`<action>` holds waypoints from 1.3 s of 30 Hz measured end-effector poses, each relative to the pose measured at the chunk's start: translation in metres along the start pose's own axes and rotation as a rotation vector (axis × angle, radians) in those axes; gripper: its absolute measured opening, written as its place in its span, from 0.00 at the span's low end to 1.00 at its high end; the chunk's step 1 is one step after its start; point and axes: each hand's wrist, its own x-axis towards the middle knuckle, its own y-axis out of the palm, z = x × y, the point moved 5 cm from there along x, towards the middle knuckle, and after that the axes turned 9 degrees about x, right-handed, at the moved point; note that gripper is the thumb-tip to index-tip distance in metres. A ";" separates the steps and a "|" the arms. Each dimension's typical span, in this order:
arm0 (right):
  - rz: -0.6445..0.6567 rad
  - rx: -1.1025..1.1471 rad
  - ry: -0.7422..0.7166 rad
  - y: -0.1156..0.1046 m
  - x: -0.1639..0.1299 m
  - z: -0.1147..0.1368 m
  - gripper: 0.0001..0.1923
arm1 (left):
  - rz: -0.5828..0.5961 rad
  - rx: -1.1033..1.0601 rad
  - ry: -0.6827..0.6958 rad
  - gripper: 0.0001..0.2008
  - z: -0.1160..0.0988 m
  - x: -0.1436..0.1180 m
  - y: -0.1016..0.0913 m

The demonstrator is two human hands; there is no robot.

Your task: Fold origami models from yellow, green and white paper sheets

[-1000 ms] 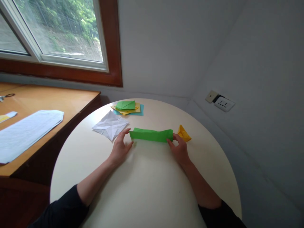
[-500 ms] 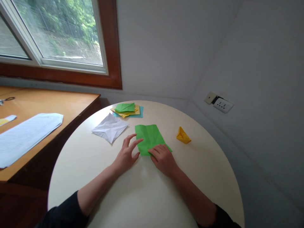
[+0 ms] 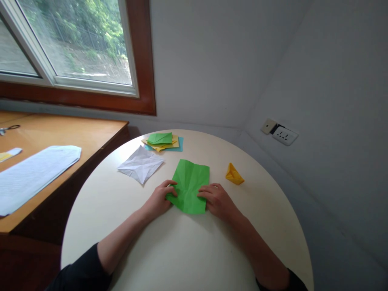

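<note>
A creased sheet of green paper (image 3: 190, 184) lies between my hands on the round white table (image 3: 169, 250). My left hand (image 3: 163, 197) grips its left edge, fingertips over the top and thumb out of sight beneath. At the right edge my right hand (image 3: 217, 199) is closed on the paper in the same way, its fingers resting on the upper face. Fold lines run across the green sheet. To the right sits a small folded orange paper boat (image 3: 234, 174). An unfolded white paper (image 3: 141, 163) with creases lies beyond my left hand.
At the table's far edge is a stack of coloured papers (image 3: 160, 141), green on top, yellow and blue below. On the left, a wooden desk (image 3: 93, 129) carries printed sheets (image 3: 39, 173) and scissors (image 3: 10, 128). A wall socket (image 3: 285, 135) is at right.
The green paper has turned and come slightly nearer. My left hand has closed from spread fingers onto its left edge, and my right hand has shifted right to the right edge.
</note>
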 end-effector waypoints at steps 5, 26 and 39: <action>-0.004 0.059 -0.005 0.003 -0.007 -0.011 0.13 | -0.005 0.096 0.029 0.20 0.007 0.000 0.001; 0.052 -0.024 0.133 0.003 0.001 0.009 0.08 | 0.168 0.276 0.145 0.17 -0.041 -0.008 0.008; -0.062 0.196 0.169 0.010 0.001 0.001 0.07 | 0.111 0.283 0.111 0.09 -0.034 -0.005 0.012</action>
